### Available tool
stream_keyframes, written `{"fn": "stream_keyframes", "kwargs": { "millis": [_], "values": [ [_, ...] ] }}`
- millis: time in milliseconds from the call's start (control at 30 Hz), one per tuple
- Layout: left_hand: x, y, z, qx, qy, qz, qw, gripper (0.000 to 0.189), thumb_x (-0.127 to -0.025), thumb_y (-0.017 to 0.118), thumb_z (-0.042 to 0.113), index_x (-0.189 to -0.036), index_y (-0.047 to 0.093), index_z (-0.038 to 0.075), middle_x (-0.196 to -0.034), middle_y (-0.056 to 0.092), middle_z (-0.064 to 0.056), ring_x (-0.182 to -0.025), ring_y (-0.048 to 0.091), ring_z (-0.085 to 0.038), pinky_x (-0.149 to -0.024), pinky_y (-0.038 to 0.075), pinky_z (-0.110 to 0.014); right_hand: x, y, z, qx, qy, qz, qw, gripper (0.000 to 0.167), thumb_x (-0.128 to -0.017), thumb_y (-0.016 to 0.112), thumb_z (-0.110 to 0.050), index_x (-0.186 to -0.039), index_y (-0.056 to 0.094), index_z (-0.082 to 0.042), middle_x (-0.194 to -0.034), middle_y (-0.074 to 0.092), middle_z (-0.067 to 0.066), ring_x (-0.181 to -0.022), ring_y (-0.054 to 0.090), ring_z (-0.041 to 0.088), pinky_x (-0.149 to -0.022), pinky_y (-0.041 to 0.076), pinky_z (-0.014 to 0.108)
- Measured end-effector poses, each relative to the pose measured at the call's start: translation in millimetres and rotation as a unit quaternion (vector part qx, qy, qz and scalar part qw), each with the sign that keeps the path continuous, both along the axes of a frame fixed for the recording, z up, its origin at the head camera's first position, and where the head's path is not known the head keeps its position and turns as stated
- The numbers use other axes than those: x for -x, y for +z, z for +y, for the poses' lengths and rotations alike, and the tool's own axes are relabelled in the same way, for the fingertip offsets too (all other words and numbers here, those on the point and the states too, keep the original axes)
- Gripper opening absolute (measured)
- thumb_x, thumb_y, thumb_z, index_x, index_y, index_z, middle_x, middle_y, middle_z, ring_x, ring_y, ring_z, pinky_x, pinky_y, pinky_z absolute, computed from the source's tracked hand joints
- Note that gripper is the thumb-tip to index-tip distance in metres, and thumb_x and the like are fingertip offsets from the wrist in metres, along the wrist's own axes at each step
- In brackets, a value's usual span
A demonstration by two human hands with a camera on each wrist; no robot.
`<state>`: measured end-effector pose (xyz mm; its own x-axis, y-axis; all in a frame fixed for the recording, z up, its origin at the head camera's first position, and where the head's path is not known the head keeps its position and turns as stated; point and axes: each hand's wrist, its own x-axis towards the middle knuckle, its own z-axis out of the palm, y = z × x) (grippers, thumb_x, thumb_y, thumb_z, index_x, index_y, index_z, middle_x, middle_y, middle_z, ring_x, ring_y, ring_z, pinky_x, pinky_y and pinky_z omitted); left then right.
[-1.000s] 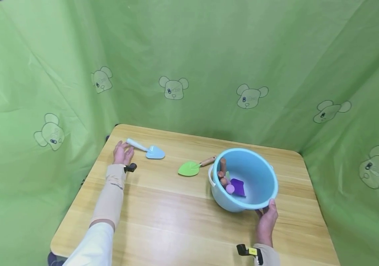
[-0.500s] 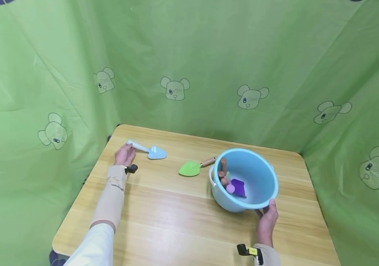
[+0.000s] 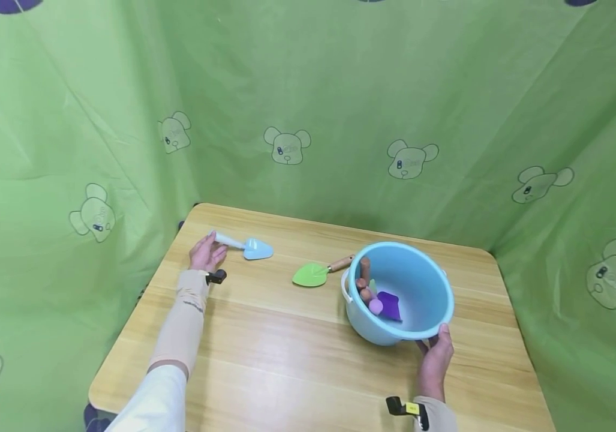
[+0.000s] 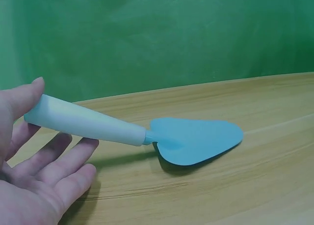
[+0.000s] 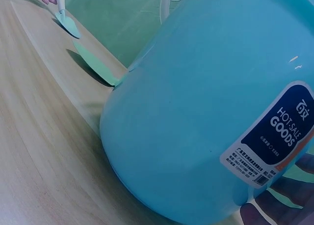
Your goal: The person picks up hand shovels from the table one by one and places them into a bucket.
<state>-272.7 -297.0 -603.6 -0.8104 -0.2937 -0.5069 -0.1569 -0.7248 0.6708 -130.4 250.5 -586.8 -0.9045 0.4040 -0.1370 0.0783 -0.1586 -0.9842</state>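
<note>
My left hand is at the far left of the table, holding a light blue trowel by the end of its pale handle. In the left wrist view the thumb lies on top of the handle and the fingers are beneath it; the handle slants up from the blade. My right hand grips the near right rim of a light blue bucket, thumb at the rim and fingers against the outside wall. The bucket leans, its mouth toward the head camera. Inside are a purple scoop blade and several tool handles.
A green leaf-shaped trowel with a wooden handle lies left of the bucket, its handle end by the rim. The wooden table has green curtains behind it and at both sides.
My left hand has moved up to the light blue trowel's handle and taken hold of its end. The right hand stays on the bucket, which keeps its place.
</note>
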Motion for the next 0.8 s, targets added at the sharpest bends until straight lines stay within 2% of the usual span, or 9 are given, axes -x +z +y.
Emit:
{"fn": "stream_keyframes", "kwargs": {
  "millis": [100,267,400,567,800],
  "values": [
    [-1.7,-0.6,0.2,0.005,0.005,-0.004,1.0,0.02,-0.101,0.067,0.026,-0.118,0.062,0.018,-0.111,0.07,-0.005,-0.146,0.05,-0.035,-0.124,0.044,-0.045,-0.1,-0.7,0,-0.003,0.0,-0.002,1.0,0.06,-0.111,0.024,-0.048,-0.155,0.044,-0.012,-0.142,0.057,-0.004,-0.13,0.054,0.011,-0.094,0.053,0.02],
    [-5.2,1.1,0.4,0.008,0.0,0.001,1.0,0.036,-0.102,0.065,0.025,-0.135,0.057,0.014,-0.113,0.07,-0.005,-0.149,0.046,-0.037,-0.126,0.041,-0.045,0.8,-0.5,1,-0.006,0.01,-0.009,0.9999,0.061,-0.111,0.022,-0.051,-0.157,0.043,-0.017,-0.154,0.05,0.004,-0.141,0.048,0.019,-0.1,0.047,0.027],
    [-6.8,3.4,0.9,0.014,-0.012,0.0,0.9998,0.039,-0.103,0.064,0.026,-0.139,0.055,0.013,-0.116,0.069,-0.005,-0.15,0.044,-0.037,-0.127,0.039,-0.044,2.0,-0.1,2,-0.008,0.016,-0.013,0.9998,0.061,-0.11,0.021,-0.053,-0.158,0.042,-0.021,-0.16,0.045,0.007,-0.147,0.043,0.024,-0.1,0.047,0.027],
    [-9.0,6.1,1.0,0.018,-0.025,0.0,0.9995,0.039,-0.105,0.061,0.026,-0.141,0.053,0.013,-0.129,0.065,-0.007,-0.15,0.044,-0.036,-0.127,0.039,-0.043,2.7,-0.1,2,-0.007,0.012,-0.013,0.9998,0.061,-0.11,0.022,-0.052,-0.157,0.042,-0.019,-0.158,0.047,0.007,-0.148,0.043,0.026,-0.096,0.05,0.022],
    [-14.1,11.0,1.4,0.021,-0.02,0.005,0.9996,0.041,-0.105,0.06,0.025,-0.143,0.051,0.01,-0.122,0.067,-0.007,-0.15,0.044,-0.037,-0.127,0.039,-0.044,2.5,0.8,1,-0.001,0.013,-0.01,0.9999,0.061,-0.111,0.022,-0.051,-0.157,0.042,-0.018,-0.156,0.048,0.006,-0.145,0.045,0.024,-0.095,0.052,0.021]
  ]
}}
